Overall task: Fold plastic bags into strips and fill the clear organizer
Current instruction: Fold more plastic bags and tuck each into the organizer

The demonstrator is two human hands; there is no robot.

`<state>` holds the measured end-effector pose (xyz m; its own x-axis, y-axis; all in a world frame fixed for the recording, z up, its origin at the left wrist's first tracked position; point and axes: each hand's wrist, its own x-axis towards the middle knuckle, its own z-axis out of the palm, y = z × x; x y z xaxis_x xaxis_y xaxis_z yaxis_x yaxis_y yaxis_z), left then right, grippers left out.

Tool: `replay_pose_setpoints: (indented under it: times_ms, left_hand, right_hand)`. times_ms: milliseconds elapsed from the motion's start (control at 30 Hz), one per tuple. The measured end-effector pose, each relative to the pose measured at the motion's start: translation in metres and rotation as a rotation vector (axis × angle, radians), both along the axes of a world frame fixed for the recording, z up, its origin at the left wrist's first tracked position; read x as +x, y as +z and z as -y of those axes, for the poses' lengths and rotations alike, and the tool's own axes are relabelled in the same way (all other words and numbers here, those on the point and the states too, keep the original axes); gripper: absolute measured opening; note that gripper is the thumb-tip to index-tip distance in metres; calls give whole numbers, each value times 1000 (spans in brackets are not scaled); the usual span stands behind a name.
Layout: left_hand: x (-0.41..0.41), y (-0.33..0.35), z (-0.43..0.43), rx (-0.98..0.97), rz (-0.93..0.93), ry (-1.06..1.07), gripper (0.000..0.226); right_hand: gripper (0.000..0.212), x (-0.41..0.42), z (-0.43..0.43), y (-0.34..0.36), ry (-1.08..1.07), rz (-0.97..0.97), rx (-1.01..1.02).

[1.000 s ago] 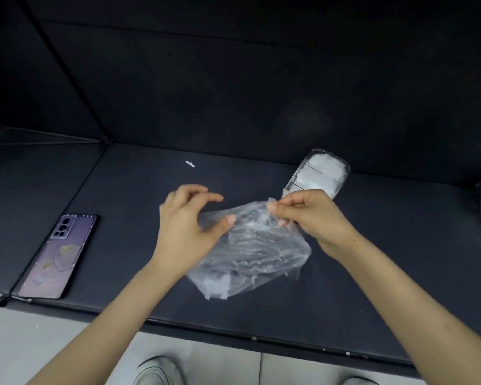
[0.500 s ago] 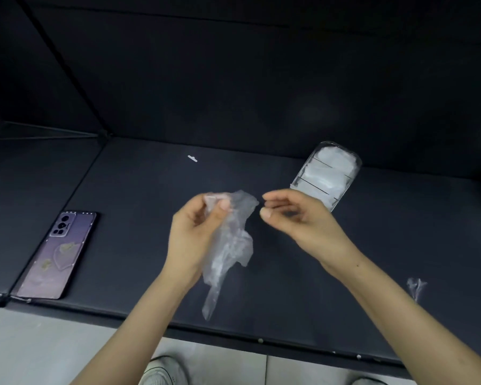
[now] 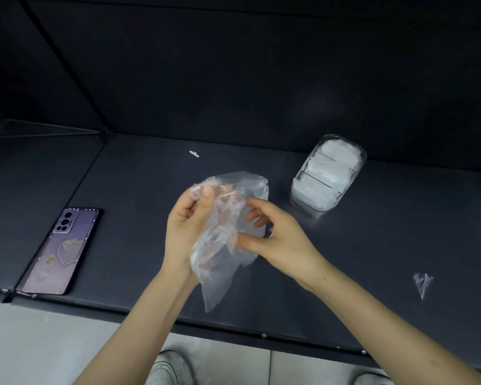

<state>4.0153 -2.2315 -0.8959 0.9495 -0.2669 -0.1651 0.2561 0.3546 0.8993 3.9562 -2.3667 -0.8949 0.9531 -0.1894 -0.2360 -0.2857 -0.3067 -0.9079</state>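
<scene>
Regrasping the bag (image 3: 225, 254) at frame centre, we pinch its side with the right hand (image 3: 278, 240) and its top with the left hand (image 3: 186, 226), readying a fold, organizer (image 3: 328, 176) upper right.

We look down on a dark matte worktop (image 3: 139, 190), small rivets (image 3: 263, 335) along its front edge. Black panel walls (image 3: 233, 65) rise at 12 o'clock, with a diagonal seam (image 3: 67, 68) toward 10. Pale tiled floor (image 3: 39, 343) shows at 7 o'clock.
</scene>
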Motion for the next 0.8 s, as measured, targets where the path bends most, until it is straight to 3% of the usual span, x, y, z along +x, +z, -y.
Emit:
replay_pose_setpoints:
  times_ms: [133,200,367,600,700,800]
  left_hand:
    - [0,2,-2,-103,-82,-62,22]
    - [1,3,-6,-119,-85,-99,23]
    - [15,2,-26,96,41,51,28]
    - [25,-17,-44,449,277,60,12]
    - [26,-17,-46,510,257,32,31]
    - [26,-13,-48,493,155,-114,65]
  right_hand:
    - [21,9,1,-6,-23,90,-55]
    - [25,10,6,-10,-46,159,-115]
    - [11,1,29,-2,-88,172,-104]
    - [16,-8,45,9,-64,207,-179]
    - [12,-11,44,11,-112,284,-195]
    - [7,-13,41,15,-130,318,-135]
